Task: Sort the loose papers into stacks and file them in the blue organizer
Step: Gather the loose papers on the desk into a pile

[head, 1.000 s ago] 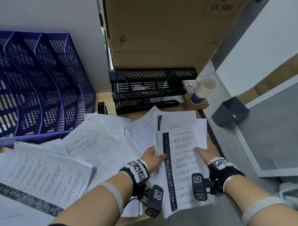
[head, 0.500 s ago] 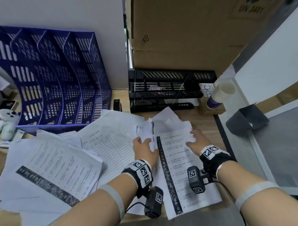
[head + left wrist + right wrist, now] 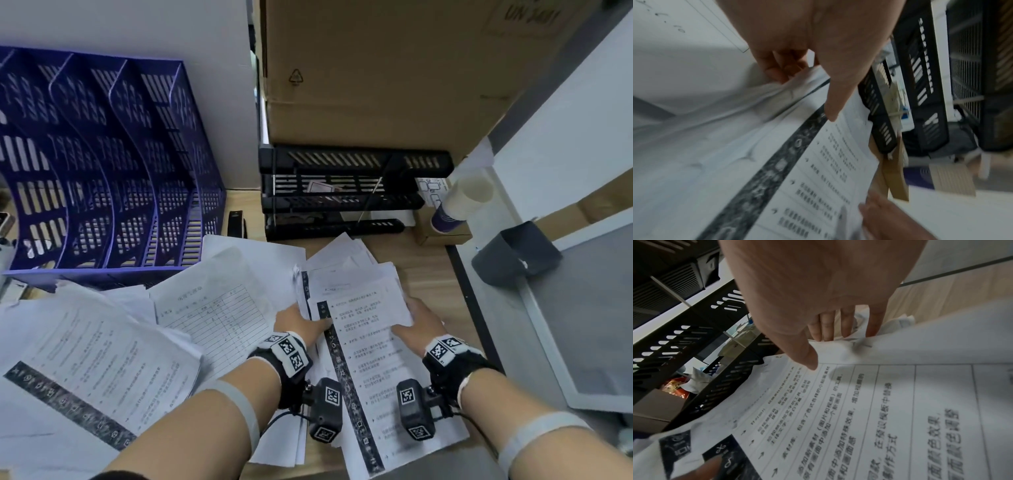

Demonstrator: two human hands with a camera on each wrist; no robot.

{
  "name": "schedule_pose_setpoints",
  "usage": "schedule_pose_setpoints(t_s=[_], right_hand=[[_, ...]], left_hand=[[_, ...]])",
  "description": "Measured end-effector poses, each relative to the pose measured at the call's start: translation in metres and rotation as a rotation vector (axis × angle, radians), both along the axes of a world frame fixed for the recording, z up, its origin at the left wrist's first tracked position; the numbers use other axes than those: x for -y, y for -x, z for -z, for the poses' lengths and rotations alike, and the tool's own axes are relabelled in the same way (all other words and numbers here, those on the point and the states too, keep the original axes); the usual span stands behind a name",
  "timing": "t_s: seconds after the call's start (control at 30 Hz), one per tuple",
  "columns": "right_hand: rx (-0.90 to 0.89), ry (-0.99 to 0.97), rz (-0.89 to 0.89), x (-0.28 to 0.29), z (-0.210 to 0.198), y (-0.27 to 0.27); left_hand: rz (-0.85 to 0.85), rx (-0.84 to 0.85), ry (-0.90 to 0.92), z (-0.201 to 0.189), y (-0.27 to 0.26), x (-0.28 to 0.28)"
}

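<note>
Far to the left of the left fingers stands the blue organizer (image 3: 113,164) at the back of the wooden desk (image 3: 421,267), its upright slots facing forward. Between it and the left hand lie loose papers (image 3: 102,359), spread and overlapping; one sheet with a printed table (image 3: 215,318) lies just left of the fingers.

The left hand (image 3: 301,322) holds the left edge of a small stack of printed sheets (image 3: 363,329). In the left wrist view its thumb lies on top near the dark printed strip, and its fingers (image 3: 777,71) are curled under the edge. The stack lies between the two hands, with its lower part on the desk.

The right hand (image 3: 414,320) grips the right edge of the same stack: the thumb presses on top, the fingers (image 3: 826,327) reach below the paper.

Beyond the fingertips stands a black tray rack (image 3: 342,192) under a cardboard box (image 3: 376,68). Right of the right fingers is a paper cup (image 3: 462,202).
</note>
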State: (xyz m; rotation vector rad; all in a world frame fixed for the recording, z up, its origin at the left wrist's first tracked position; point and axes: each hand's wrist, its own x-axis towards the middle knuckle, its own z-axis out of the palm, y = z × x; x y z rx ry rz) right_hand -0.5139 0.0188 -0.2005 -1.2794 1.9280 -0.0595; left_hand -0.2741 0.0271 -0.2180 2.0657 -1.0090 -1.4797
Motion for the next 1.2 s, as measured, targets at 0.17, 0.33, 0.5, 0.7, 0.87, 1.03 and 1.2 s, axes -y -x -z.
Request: schedule_pose_setpoints(t_s=[0.17,0.33,0.5,0.7,0.87,1.03,1.2], right_hand=[[0.143,-0.002,0.133,-0.004,-0.012,0.005],[0.269,0.218,0.310,0.010,-0.060,0.004],[0.473,0.506,0.421,0.023,-0.115,-0.008],[0.735,0.745,0.531,0.006,-0.158,-0.042],[0.613,0.563,0.570,-0.037,-0.128,-0.082],[0.438,0.571,0.524,-0.059,-0.113,-0.100],[0.539,0.565,0.707,-0.068,-0.123,-0.105]], left_hand=[[0.009,-0.161,0.135,-0.011,0.009,-0.007],[0.120,-0.244,0.338,-0.060,-0.004,0.011],[0.157,-0.293,0.531,-0.128,-0.020,0.035],[0.002,-0.529,0.658,-0.172,-0.046,0.044],[0.222,-0.365,0.579,-0.143,-0.062,0.023],[0.230,-0.260,0.552,-0.127,-0.069,0.016],[0.170,-0.496,0.511,-0.130,-0.073,0.010]])
